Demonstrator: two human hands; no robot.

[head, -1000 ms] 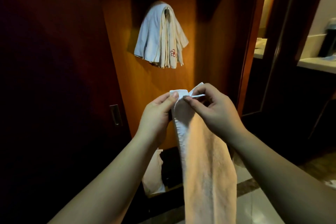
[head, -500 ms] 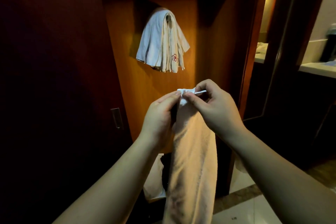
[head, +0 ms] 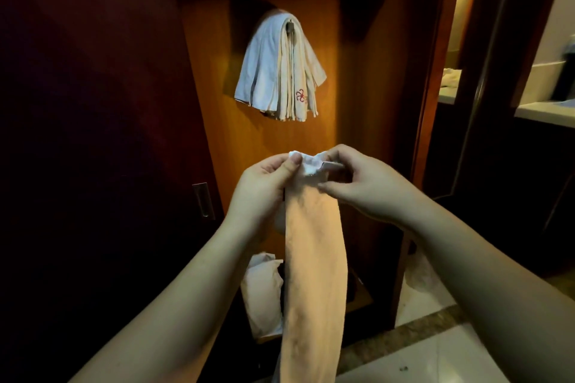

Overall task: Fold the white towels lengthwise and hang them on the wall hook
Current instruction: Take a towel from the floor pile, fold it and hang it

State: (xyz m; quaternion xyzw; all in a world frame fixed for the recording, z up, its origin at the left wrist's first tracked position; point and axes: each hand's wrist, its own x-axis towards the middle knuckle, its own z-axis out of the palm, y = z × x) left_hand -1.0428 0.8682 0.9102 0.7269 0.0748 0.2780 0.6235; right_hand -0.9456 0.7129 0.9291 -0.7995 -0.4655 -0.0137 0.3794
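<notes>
At the far left a dark cabinet door (head: 93,134) is taking up the view, with a small metal recessed pull (head: 203,199) catching a little light; the rest of that panel is too dark to make out. Moving right, the left hand (head: 264,193) is pinching the top left corner of the white towel (head: 314,258) between thumb and curled fingers. The towel is hanging straight down from both hands as a narrow strip, its long axis vertical, and its lower end is running out of the bottom of the frame. Directly above the hands, up the wooden wall panel (head: 348,102), the hung towels (head: 280,71) are already draping over the wall hook (head: 291,28), of which only a dark stub is showing. So the move ahead looks like a lift straight up and forward; both hands are sitting about equally near the hook. The right hand (head: 361,183) is gripping the towel's bunched top edge beside the left, fingers curled. Behind the strip, low down, another pale cloth (head: 261,289) is lying half hidden. At the far right a pale countertop (head: 544,110) is blurring out.
</notes>
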